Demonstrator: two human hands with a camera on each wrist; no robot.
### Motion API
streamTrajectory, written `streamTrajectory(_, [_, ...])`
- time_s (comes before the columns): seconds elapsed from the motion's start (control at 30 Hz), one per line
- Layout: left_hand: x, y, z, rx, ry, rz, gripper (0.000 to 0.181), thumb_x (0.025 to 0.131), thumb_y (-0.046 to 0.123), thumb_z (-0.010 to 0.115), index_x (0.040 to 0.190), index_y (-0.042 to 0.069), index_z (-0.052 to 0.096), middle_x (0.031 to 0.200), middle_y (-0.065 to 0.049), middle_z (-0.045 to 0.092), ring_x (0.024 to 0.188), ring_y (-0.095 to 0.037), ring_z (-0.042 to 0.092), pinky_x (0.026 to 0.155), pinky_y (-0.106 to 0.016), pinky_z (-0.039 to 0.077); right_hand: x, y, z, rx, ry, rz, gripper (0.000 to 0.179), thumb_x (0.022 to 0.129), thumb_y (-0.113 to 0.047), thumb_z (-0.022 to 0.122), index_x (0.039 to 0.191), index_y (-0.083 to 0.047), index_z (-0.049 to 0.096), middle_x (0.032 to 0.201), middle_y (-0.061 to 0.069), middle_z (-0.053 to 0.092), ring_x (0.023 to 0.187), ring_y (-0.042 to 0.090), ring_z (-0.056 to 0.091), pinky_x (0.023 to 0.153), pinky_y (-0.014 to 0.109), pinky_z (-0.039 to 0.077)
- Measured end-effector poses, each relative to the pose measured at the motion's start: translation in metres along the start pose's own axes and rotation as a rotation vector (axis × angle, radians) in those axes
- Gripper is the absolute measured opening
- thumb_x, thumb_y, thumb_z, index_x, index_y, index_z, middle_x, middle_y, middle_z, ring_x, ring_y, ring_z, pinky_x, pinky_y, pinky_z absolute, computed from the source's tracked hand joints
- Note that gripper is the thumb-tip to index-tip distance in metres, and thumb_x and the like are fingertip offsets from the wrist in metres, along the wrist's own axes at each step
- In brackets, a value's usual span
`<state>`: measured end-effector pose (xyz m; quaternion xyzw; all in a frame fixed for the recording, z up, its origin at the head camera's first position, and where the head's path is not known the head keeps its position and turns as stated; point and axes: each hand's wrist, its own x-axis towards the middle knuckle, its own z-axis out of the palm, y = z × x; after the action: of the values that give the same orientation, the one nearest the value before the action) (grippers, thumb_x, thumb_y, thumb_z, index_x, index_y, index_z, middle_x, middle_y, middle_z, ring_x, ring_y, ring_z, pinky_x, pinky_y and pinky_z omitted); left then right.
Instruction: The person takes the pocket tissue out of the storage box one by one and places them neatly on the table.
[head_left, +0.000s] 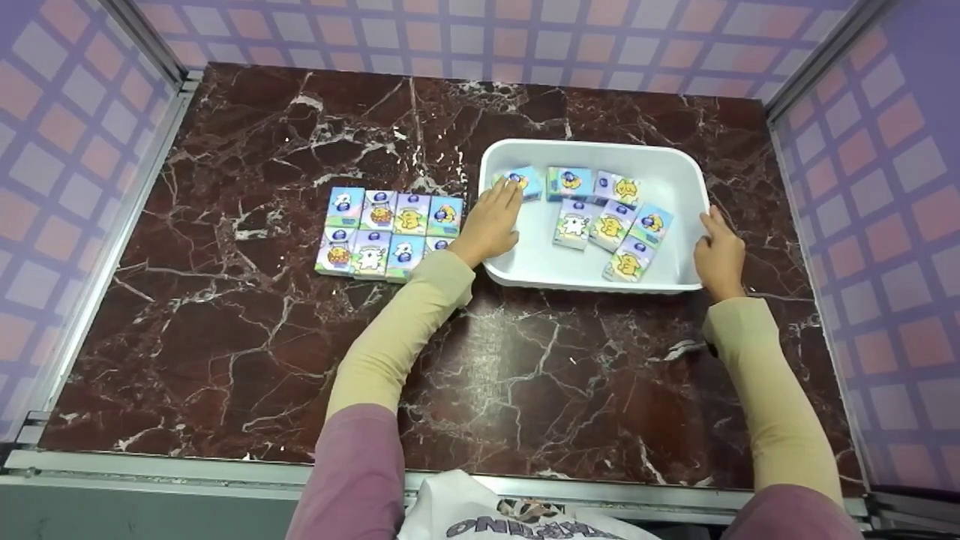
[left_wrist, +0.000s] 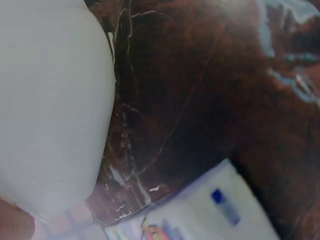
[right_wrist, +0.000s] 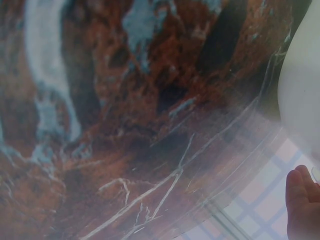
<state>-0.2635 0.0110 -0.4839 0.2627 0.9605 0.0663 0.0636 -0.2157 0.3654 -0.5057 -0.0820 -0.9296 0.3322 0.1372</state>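
A white plastic basin [head_left: 525, 262] stands on the dark marble table, right of centre. Over its left rim lies my left hand [head_left: 491, 223], fingers fairly straight and reaching inside, partly covering a blue cartoon-printed tissue pack [head_left: 529, 180]; whether they touch it I cannot tell. My right hand [head_left: 721, 253] grips the right rim, thumb on the inner side and fingers outside. Several more packs [head_left: 613, 222] lie loosely in the basin. Only a bit of finger [left_wrist: 14, 222] shows in the left wrist view, beside the basin's outer wall [left_wrist: 55, 100]. Fingers [right_wrist: 300, 197] appear at the right wrist view's edge.
Left of the basin, several similar packs [head_left: 409, 214] lie in two tight rows, close to my left forearm. Checkered panels [head_left: 892, 180] border the table at the back and sides. A metal rail [head_left: 187, 469] runs along the front edge.
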Motion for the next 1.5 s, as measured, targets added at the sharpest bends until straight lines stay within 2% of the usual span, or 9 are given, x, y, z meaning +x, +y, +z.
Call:
streamTrajectory(0.2, [-0.002, -0.001, 0.005, -0.047, 0.069, -0.072, 0.068, 0.084, 0.023, 0.049, 0.14, -0.001, 0.018, 0.147, -0.014, 0.016, 0.137, -0.028, 0.007, 0.113, -0.037, 0.01, 0.0, -0.001, 0.001, -0.007, 0.008, -0.005, 0.044, 0.079, 0.008, 0.039, 0.121, 0.004, 0.051, 0.134, 0.015, 0.041, 0.123, 0.029, 0.039, 0.101, 0.041, 0.035])
streamTrajectory(0.43, [-0.005, -0.004, 0.008, -0.197, 0.143, -0.153, 0.067, 0.084, 0.021, 0.051, 0.138, -0.004, 0.02, 0.147, -0.017, 0.016, 0.137, -0.029, 0.007, 0.113, -0.039, 0.01, 0.0, -0.002, -0.001, -0.094, -0.031, 0.004, 0.044, 0.081, 0.003, 0.039, 0.124, 0.001, 0.049, 0.136, 0.011, 0.04, 0.123, 0.031, 0.039, 0.098, 0.046, 0.036])
streamTrajectory(0.67, [-0.006, -0.003, 0.009, -0.244, 0.144, -0.169, 0.068, 0.084, 0.021, 0.05, 0.138, -0.004, 0.019, 0.147, -0.016, 0.013, 0.137, -0.027, 0.005, 0.113, -0.035, 0.006, -0.002, -0.007, -0.001, -0.36, -0.056, -0.22, 0.042, 0.078, -0.002, 0.047, 0.119, 0.008, 0.05, 0.132, 0.024, 0.041, 0.124, 0.04, 0.035, 0.098, 0.054, 0.032])
streamTrajectory(0.77, [-0.006, -0.003, 0.01, -0.246, 0.143, -0.166, 0.068, 0.084, 0.021, 0.051, 0.138, -0.005, 0.019, 0.147, -0.017, 0.013, 0.137, -0.027, 0.005, 0.113, -0.035, 0.006, 0.001, -0.014, 0.001, -0.424, -0.183, -0.257, 0.05, 0.079, -0.01, 0.05, 0.125, 0.009, 0.042, 0.135, 0.028, 0.034, 0.127, 0.042, 0.026, 0.102, 0.055, 0.025])
streamTrajectory(0.9, [-0.006, -0.002, 0.009, -0.245, 0.143, -0.165, 0.067, 0.084, 0.021, 0.05, 0.138, -0.005, 0.019, 0.147, -0.017, 0.013, 0.137, -0.027, 0.005, 0.113, -0.035, 0.007, 0.007, -0.029, 0.001, -0.477, -0.419, -0.193, 0.072, 0.077, -0.022, 0.053, 0.136, 0.006, 0.022, 0.141, 0.03, 0.016, 0.131, 0.044, 0.012, 0.103, 0.061, 0.012])
streamTrajectory(1.03, [-0.005, -0.002, 0.008, -0.25, 0.143, -0.167, 0.067, 0.084, 0.021, 0.05, 0.138, -0.004, 0.02, 0.147, -0.016, 0.013, 0.137, -0.027, 0.005, 0.113, -0.034, 0.006, 0.016, -0.041, 0.0, -0.524, -0.586, -0.144, 0.088, 0.071, -0.025, 0.059, 0.139, 0.005, 0.011, 0.142, 0.033, 0.007, 0.131, 0.046, 0.004, 0.103, 0.063, 0.001])
streamTrajectory(1.17, [-0.005, -0.003, 0.008, -0.255, 0.145, -0.168, 0.067, 0.084, 0.02, 0.05, 0.138, -0.004, 0.02, 0.147, -0.016, 0.013, 0.137, -0.027, 0.005, 0.113, -0.034, 0.006, 0.023, -0.048, 0.0, -0.581, -0.688, -0.119, 0.092, 0.071, -0.026, 0.061, 0.139, 0.006, 0.009, 0.14, 0.035, 0.01, 0.129, 0.048, 0.007, 0.103, 0.062, -0.002])
streamTrajectory(1.4, [-0.006, -0.005, 0.008, -0.245, 0.147, -0.169, 0.067, 0.083, 0.02, 0.051, 0.138, -0.004, 0.019, 0.147, -0.016, 0.013, 0.137, -0.027, 0.005, 0.113, -0.035, 0.008, 0.032, -0.054, 0.003, -0.632, -0.752, -0.124, 0.088, 0.07, -0.023, 0.061, 0.138, 0.006, 0.012, 0.139, 0.034, 0.015, 0.128, 0.048, 0.013, 0.104, 0.061, -0.003])
streamTrajectory(1.5, [-0.007, -0.005, 0.008, -0.24, 0.15, -0.163, 0.067, 0.083, 0.02, 0.051, 0.138, -0.005, 0.02, 0.147, -0.017, 0.014, 0.137, -0.028, 0.005, 0.113, -0.037, 0.01, 0.034, -0.056, 0.006, -0.607, -0.824, -0.11, 0.088, 0.071, -0.02, 0.059, 0.139, 0.005, 0.01, 0.14, 0.034, 0.013, 0.129, 0.047, 0.011, 0.104, 0.06, -0.002])
